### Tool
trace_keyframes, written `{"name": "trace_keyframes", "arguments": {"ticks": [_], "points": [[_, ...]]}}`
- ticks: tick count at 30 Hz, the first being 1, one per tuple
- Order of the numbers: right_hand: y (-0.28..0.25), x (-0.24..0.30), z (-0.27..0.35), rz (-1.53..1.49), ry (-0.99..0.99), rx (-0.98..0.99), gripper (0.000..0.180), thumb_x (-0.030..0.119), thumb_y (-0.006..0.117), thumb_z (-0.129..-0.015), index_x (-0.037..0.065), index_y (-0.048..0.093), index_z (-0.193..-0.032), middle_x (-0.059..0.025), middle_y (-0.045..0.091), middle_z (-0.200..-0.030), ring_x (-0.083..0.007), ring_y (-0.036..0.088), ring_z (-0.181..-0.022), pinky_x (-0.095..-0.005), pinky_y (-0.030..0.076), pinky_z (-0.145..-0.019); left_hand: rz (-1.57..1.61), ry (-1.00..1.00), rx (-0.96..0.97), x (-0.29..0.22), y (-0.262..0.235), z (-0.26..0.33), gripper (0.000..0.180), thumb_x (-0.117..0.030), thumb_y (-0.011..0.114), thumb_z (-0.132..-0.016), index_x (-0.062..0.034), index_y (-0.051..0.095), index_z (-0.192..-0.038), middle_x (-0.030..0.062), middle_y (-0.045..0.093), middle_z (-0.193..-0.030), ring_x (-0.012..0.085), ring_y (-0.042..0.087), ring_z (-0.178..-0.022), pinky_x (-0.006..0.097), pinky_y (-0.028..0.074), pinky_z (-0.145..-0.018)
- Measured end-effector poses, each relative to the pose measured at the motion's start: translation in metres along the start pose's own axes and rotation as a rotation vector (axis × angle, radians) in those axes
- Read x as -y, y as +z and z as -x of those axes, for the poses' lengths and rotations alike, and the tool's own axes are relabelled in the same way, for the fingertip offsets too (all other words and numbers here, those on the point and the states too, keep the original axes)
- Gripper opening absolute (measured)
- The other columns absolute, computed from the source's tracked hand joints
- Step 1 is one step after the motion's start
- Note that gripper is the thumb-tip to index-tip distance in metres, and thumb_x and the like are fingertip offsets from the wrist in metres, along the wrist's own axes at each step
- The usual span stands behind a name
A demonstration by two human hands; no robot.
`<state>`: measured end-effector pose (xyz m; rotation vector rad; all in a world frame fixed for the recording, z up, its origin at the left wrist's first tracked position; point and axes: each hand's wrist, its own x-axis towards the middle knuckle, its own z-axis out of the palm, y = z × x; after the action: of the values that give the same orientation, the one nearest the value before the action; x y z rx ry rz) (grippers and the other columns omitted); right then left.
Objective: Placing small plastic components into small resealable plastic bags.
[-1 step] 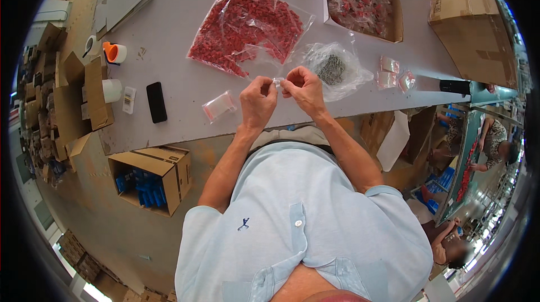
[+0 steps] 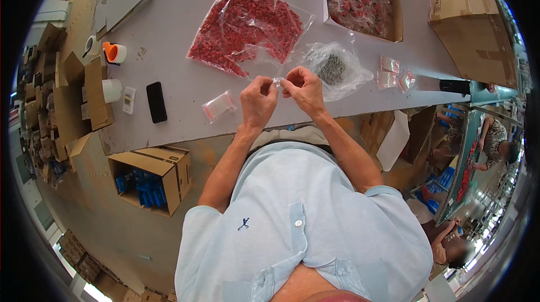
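Between my fingertips, near the front edge of the table, is a small clear plastic bag [image 2: 277, 81], mostly hidden by the fingers. My left hand [image 2: 259, 104] pinches its left side, and my right hand [image 2: 305, 93] is closed on its right side. What the bag contains is too small to make out. Just beyond lies a large open clear bag of small red pieces [image 2: 247, 26]. Right of my right hand, thin metal pieces [image 2: 331, 70] sit in a crumpled clear bag [image 2: 360, 74]. A stack of small clear bags [image 2: 220, 106] lies left of my left hand.
A shallow carton [image 2: 398, 21] at the back holds filled clear bags. Several small packets [image 2: 388, 72] lie at right, before a large cardboard box [image 2: 469, 26]. A black phone [image 2: 156, 102] and an orange tape dispenser [image 2: 115, 53] are at left. Other people work at far right.
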<state>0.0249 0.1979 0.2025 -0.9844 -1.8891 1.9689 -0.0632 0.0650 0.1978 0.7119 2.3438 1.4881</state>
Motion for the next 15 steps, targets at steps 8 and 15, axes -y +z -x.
{"name": "trace_keyframes", "arguments": {"ticks": [8, 15], "points": [[0.005, -0.001, 0.002, 0.138, -0.055, -0.034, 0.010, 0.008, 0.074, -0.095, -0.002, 0.071, -0.096, -0.0064, 0.074, -0.079, -0.0107, 0.071, -0.066, -0.0260, 0.060, -0.060, 0.111, -0.160, 0.048, 0.011, 0.006, 0.001, 0.011, -0.008, 0.072, -0.093, 0.0026, 0.072, -0.093, 0.0067, 0.074, -0.077, 0.0112, 0.069, -0.064, 0.027, 0.055, -0.059], [0.001, -0.004, 0.005, 0.062, -0.062, -0.030, 0.015, 0.012, 0.070, -0.098, -0.002, 0.072, -0.098, -0.0051, 0.073, -0.079, -0.0103, 0.070, -0.066, -0.0244, 0.057, -0.057, 0.161, -0.209, 0.078, 0.020, 0.006, 0.002, 0.011, -0.008, 0.070, -0.093, 0.0025, 0.073, -0.094, 0.0055, 0.073, -0.078, 0.0109, 0.069, -0.066, 0.027, 0.055, -0.060]]}}
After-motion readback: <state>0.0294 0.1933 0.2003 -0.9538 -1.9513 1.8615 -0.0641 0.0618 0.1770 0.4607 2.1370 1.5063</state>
